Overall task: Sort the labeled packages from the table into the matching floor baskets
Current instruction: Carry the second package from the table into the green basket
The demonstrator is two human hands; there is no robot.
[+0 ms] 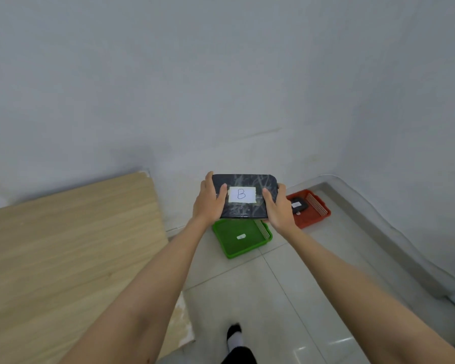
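Note:
I hold a black package (244,181) with a white label marked "B" out in front of me, in the air above the floor. My left hand (209,202) grips its left edge and my right hand (280,208) grips its right edge. Directly below it on the floor sits a green basket (222,241) with a small white label inside. To the right, by the wall, a red basket (317,219) holds a black package (298,204) with a white label.
A light wooden table (63,245) fills the left side, its corner close to my left forearm. Pale floor tiles (286,298) spread below, bounded by a grey wall and a raised ledge on the right. My foot (234,334) shows at the bottom.

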